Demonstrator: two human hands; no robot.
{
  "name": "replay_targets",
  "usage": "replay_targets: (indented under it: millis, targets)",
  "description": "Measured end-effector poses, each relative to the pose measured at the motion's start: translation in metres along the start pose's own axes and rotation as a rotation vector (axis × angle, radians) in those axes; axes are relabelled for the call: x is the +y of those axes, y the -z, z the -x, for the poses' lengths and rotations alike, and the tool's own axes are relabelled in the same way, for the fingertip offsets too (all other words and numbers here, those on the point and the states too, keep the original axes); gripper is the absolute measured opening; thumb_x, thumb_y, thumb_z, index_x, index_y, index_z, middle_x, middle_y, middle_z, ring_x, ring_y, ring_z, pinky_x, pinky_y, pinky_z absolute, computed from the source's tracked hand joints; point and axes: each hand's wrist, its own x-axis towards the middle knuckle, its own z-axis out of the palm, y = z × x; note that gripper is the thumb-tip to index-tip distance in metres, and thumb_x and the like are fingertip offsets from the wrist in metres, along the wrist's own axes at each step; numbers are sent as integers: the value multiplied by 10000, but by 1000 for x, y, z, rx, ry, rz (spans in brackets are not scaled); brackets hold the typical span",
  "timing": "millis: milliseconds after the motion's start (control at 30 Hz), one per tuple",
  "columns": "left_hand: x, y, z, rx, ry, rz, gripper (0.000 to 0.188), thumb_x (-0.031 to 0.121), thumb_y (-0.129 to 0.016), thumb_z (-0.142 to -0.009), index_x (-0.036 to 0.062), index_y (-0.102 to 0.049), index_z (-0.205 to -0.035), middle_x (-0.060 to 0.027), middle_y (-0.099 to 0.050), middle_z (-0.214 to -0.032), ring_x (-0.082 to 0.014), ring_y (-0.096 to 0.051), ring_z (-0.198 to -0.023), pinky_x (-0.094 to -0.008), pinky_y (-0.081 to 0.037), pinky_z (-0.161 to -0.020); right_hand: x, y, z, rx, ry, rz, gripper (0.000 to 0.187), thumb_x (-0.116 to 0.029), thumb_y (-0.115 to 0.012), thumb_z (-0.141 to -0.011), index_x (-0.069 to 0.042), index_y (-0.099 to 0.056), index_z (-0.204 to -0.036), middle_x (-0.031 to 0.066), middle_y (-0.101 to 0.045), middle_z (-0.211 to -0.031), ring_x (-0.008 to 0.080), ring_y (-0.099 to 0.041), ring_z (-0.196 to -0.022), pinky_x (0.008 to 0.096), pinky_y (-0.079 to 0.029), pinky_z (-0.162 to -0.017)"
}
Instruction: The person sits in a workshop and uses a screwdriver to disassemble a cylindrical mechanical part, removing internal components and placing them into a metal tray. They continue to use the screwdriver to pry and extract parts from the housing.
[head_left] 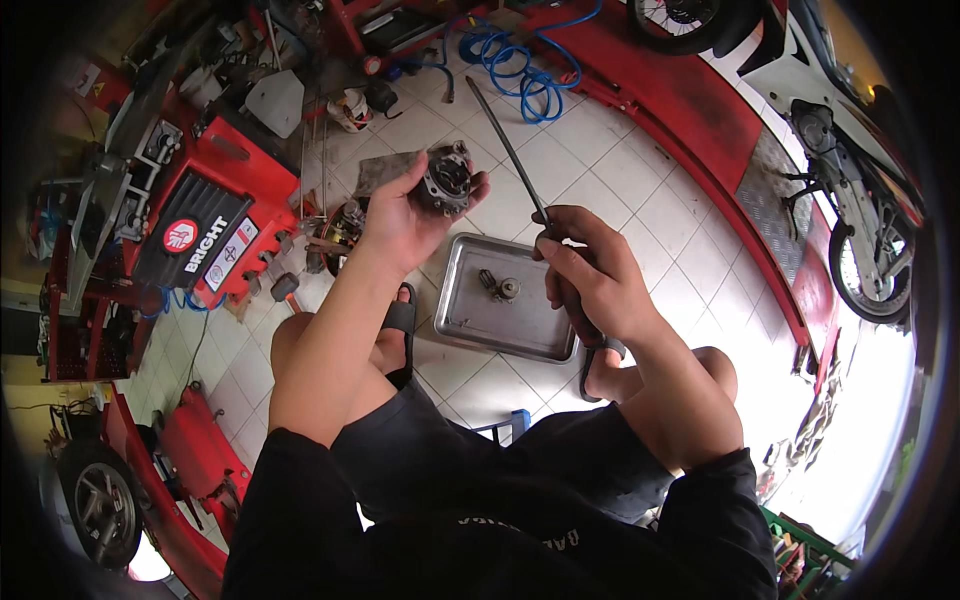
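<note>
My left hand [402,222] is raised over the floor with its fingers curled around a round, dark metal machine part [447,182] that has a hollow centre. In my right hand [600,268] is a long screwdriver [508,148]. Its thin shaft points up and to the left, away from me, and its tip is well apart from the machine part. Below and between both hands, a shallow metal tray [530,328] sits on the tiles. A small round metal piece [510,289] lies in it, beside a smaller dark piece [488,278].
A red and black machine [205,225] stands at the left. Coiled blue hose [535,85] lies on the tiled floor ahead. A red lift platform [700,185] runs along the right, with a motorcycle [840,170] beyond it. My sandalled feet flank the tray.
</note>
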Motion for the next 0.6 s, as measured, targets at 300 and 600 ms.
replay_targets:
  millis: [300, 600]
  targets:
    - [-29, -2, 6, 59, -20, -305, 484, 408, -691, -953, -11, -568, -1162, -146, -608, -1198, -377, -606, -1172, -497, -537, -1006, 12, -14, 4, 115, 285, 486, 331, -192, -809, -856, 60, -638, -987, 121, -680, -737, 147, -656, -602, 289, -507, -561]
    - [-53, 3, -7, 79, -97, -508, 397, 327, -729, -953, 11, -592, -1150, -66, -641, -978, -217, -698, -926, -346, -537, -810, 38, -30, -32, 332, 388, 529, 396, -248, -866, -758, 32, -683, -969, 119, -679, -675, 224, -678, -583, 319, -534, -579]
